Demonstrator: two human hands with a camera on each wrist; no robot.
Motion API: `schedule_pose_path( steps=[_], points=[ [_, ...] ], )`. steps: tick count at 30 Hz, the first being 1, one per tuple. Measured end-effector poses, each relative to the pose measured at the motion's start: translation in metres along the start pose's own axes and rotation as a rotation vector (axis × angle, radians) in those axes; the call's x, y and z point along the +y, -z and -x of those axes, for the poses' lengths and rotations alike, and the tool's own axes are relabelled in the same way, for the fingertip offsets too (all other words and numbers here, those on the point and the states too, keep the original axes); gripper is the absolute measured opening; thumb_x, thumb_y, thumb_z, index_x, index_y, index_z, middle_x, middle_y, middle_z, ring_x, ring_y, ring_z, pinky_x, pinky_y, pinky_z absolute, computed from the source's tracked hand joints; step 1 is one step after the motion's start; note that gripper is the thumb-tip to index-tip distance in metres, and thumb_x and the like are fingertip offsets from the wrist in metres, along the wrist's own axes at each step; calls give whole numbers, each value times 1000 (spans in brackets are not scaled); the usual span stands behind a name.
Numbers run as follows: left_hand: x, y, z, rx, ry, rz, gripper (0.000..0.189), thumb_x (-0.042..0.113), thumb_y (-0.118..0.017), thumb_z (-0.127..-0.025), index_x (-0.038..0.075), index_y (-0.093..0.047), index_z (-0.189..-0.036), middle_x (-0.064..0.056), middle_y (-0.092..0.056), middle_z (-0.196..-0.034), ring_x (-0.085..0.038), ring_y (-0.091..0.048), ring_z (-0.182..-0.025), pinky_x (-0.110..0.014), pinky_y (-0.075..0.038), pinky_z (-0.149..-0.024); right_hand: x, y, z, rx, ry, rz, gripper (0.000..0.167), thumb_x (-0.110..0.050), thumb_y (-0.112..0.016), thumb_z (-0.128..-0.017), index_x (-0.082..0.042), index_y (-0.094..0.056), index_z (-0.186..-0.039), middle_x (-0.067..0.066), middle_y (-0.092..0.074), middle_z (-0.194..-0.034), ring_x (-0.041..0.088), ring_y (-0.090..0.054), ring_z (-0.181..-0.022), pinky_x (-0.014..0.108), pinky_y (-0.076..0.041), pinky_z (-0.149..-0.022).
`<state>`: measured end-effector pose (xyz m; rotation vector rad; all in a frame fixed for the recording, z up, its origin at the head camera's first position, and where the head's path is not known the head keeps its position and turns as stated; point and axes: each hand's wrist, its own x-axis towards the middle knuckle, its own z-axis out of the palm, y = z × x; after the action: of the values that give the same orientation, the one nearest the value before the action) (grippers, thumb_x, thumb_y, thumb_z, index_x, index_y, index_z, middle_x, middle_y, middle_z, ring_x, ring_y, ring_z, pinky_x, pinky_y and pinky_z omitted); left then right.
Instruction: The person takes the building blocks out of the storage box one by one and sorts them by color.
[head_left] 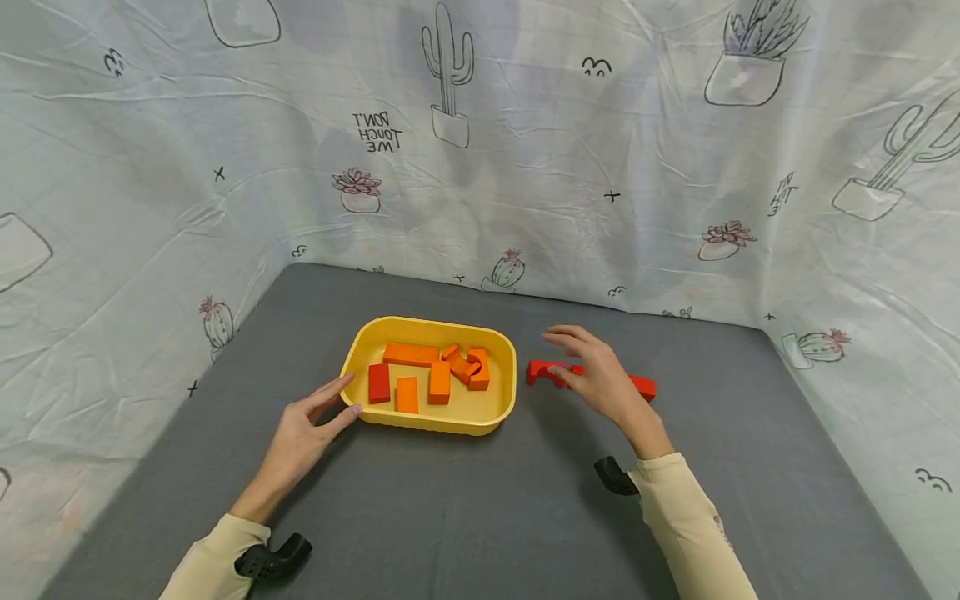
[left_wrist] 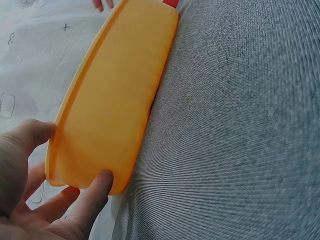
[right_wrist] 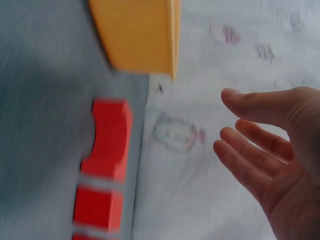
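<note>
A yellow plastic bin [head_left: 495, 410] holds several orange blocks [head_left: 439, 383] and one red block [head_left: 378, 383]. My left hand [head_left: 303, 433] touches the bin's left end from outside, thumb and fingers spread at the corner. The left wrist view shows fingertips against the bin's outer wall [left_wrist: 105, 90] and rim. To the right of the bin, my right hand [head_left: 596, 375] hovers above a row of red blocks, fingers apart and holding nothing. An arch-shaped red block [right_wrist: 112, 132] and a rectangular red block [right_wrist: 98, 207] lie in that row; the hand partly covers it in the head view.
A grey cloth-covered table [head_left: 450, 517] lies under everything. White fabric printed with cactus drawings [head_left: 525, 150] hangs behind it and at both sides. Black wrist devices [head_left: 273, 560] sit at both sleeves.
</note>
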<state>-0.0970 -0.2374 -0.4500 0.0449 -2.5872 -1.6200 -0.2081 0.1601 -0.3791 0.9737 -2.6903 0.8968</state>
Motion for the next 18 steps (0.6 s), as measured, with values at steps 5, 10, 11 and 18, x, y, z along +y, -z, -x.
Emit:
schedule_pose_path(
  steps=[5, 10, 11, 18],
  points=[
    [0, 0, 0, 2, -4, 5, 61, 33, -70, -92, 11, -49, -145, -14, -40, -152, -35, -39, -138, -56, -34, -109, -19, -19, -21, -50, 21, -40, 47, -1, -76, -83, -2, -63, -128, 12, -56, -133, 30, -63, -107, 43, -56, -88],
    [0, 1, -1, 6, -12, -2, 60, 31, -70, -92, 11, -50, -145, -13, -41, -151, -33, -40, -138, -53, -35, -109, -33, -43, -39, -99, 48, -97, 46, 0, -74, -85, -1, -62, -129, 13, -57, -132, 33, -61, -111, 44, -55, -90],
    [0, 1, -1, 8, -16, -5, 59, 30, -70, -92, 11, -50, -145, -12, -42, -151, -33, -40, -137, -52, -36, -109, -35, -47, -42, -113, 48, -107, 45, 0, -74, -85, 0, -62, -129, 14, -57, -132, 34, -61, -111, 44, -55, -91],
    [-1, -1, 0, 13, -13, 12, 59, 30, -70, -92, 13, -50, -145, -11, -41, -151, -32, -41, -137, -53, -37, -109, -49, -69, -57, -203, 67, -135, 44, -5, -73, -88, 2, -61, -130, 14, -59, -132, 31, -58, -118, 44, -51, -97]
  ],
)
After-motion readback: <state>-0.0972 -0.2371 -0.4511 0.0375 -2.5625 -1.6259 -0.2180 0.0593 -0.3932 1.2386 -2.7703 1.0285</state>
